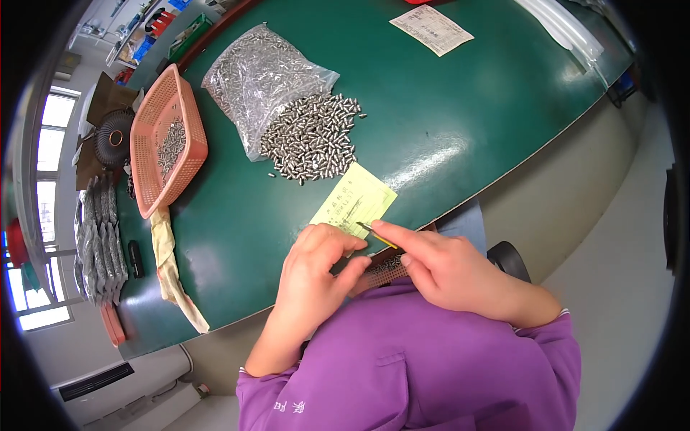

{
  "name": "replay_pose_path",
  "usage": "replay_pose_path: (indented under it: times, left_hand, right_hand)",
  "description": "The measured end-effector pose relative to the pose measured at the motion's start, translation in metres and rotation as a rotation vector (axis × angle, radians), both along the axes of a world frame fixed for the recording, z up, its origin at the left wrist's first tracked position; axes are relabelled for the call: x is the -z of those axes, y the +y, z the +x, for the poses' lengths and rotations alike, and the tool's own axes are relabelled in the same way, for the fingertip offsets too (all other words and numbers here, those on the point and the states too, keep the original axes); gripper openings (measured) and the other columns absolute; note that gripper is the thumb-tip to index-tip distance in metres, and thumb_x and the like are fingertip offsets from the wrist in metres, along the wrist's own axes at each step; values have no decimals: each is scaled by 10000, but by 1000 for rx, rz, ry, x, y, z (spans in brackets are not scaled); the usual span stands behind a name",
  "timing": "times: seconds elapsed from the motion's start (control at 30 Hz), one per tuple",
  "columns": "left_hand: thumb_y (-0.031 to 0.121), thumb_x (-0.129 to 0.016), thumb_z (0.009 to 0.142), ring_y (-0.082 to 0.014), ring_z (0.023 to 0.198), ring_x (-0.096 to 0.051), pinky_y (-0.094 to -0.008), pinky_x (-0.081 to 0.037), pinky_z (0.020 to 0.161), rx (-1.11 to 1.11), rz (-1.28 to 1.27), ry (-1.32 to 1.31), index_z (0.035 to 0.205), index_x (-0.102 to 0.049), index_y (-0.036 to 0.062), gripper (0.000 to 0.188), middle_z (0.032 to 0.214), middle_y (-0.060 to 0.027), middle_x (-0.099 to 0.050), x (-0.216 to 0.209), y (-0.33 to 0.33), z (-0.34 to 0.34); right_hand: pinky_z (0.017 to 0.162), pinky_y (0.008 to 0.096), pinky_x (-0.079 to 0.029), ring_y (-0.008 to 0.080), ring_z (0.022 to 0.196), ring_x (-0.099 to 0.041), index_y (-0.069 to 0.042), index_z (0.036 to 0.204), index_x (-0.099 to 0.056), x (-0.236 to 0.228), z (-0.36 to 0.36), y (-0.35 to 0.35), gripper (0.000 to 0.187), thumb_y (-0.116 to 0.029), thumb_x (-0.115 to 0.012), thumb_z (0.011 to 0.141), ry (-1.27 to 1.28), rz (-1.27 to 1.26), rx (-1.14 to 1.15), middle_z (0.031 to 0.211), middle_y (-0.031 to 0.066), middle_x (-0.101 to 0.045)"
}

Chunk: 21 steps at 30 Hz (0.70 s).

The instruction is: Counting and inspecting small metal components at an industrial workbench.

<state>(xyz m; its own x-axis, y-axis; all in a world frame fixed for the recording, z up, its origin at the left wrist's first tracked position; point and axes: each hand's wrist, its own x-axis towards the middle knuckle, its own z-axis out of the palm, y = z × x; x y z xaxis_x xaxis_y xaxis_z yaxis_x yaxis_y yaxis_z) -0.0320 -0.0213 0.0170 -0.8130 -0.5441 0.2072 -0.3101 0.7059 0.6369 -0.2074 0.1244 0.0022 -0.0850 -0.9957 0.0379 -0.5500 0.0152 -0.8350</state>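
My left hand (316, 276) rests at the near edge of the green table (445, 129), fingers curled, thumb and forefinger pinched over a dark perforated tray (384, 269). My right hand (438, 266) holds a thin yellow tool (375, 233) with its tip beside a yellow paper slip (356, 197); its forefinger is stretched along the tool. Most of the perforated tray is hidden under both hands. A heap of small metal pins (309, 136) spills from a clear plastic bag (255, 75) farther back on the table.
An orange mesh basket (147, 140) with some metal pins lies at the left, a rolled cloth (169, 269) below it. A white printed sheet (431, 29) lies at the far side. Grey stacked parts (100, 230) stand off the table's left end.
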Motion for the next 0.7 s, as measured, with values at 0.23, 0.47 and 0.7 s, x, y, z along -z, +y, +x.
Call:
replay_pose_path:
  times: [0.23, 0.47, 0.7]
  left_hand:
    - [32, -703, 851, -280, 857, -657, -383, -533, 778, -348, -189, -76, 967, -683, 35, 118, 942, -107, -660, 12, -88, 10]
    - [68, -707, 845, -268, 833, -649, -386, -525, 762, -331, -339, -197, 900, -665, 62, 69, 870, -86, -633, 14, -108, 8]
    - [49, -714, 797, -268, 770, -631, -397, -519, 698, -212, -189, -107, 818, -629, 35, 89, 800, -93, -620, -9, -56, 3]
  right_hand:
    - [838, 402, -581, 359, 1006, -702, -103, 1471, -507, -8, -3, 5, 553, 20, -534, 933, -54, -8, 72, 1236, 210, -671]
    - [813, 416, -583, 365, 987, -702, -109, 1469, -510, -10, 0, 7, 546, 6, -539, 936, -39, 20, 47, 1206, 207, -677]
    - [700, 429, -583, 357, 832, -699, -152, 1472, -508, -2, 0, 5, 562, -17, -560, 930, -11, 25, 47, 1069, 187, -693]
